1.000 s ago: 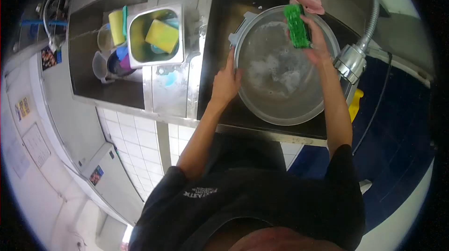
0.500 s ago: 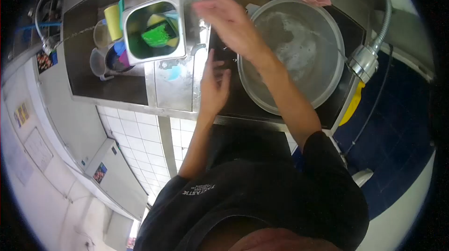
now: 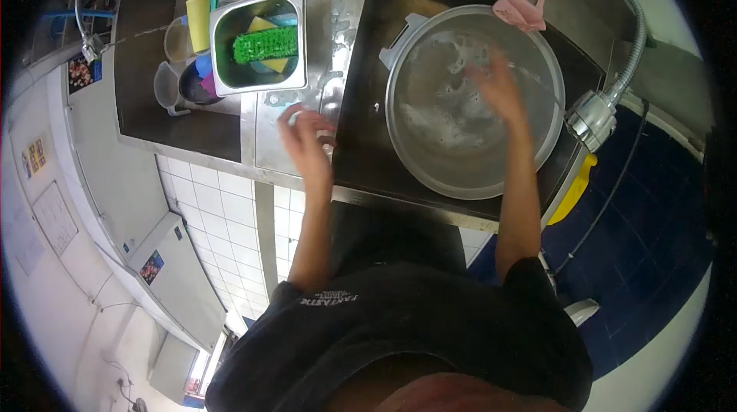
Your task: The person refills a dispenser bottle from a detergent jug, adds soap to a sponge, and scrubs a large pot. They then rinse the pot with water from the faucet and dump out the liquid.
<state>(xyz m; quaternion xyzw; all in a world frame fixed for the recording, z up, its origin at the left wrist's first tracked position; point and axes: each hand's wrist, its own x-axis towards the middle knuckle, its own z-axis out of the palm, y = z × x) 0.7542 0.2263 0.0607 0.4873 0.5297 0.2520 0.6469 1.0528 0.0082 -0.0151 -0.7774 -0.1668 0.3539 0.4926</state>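
Observation:
My left hand hovers over the steel ledge between the two basins, its fingers loosely bent and apart, holding nothing. Just beyond it stands a square steel container with a green bristly scrubber and yellow sponge pieces inside. Over the large round pot on the right is my right hand, slightly blurred, fingers spread and empty. Cloudy water with patches of foam lies in the pot; I cannot tell whether my fingertips touch it.
A flexible tap hose ends in a spray head at the pot's right, with a pink cloth hanging near its base. The left basin holds plastic jugs and a yellow cloth roll. Another tap stands far left.
My right hand has swung from beside the steel container to over the pot. My left hand has shifted left onto the ledge. The green scrubber now lies turned differently in the container.

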